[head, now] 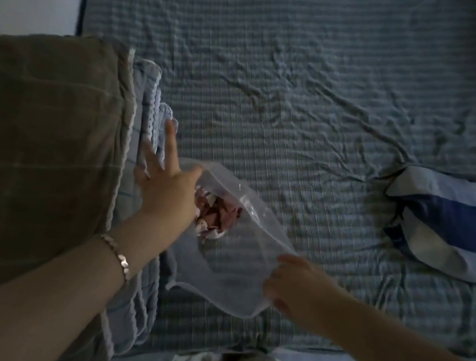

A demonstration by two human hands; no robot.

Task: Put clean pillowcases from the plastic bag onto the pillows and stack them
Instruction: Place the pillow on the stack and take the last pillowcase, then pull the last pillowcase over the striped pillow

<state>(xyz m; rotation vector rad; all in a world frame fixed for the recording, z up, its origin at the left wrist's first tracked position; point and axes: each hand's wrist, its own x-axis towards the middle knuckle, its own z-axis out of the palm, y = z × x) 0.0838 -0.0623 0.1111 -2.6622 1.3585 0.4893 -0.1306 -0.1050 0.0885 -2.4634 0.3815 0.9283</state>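
Note:
A clear plastic bag [230,257] lies on the bed in front of me, with crumpled pink and white patterned cloth [216,215] inside it. My right hand [293,283] pinches the bag's near right edge. My left hand [164,180] is spread with straight fingers at the bag's far left edge, over the folded blue cloth. A brown checked pillow [36,155] lies at the left. A blue and white striped pillow [452,227] lies at the right edge of the bed.
The bed is covered with a wrinkled grey-blue checked sheet [301,98]. A folded blue quilt with white trim [151,115] sits between the brown pillow and the bag. A white wall stands at the top left. My legs show at the bottom.

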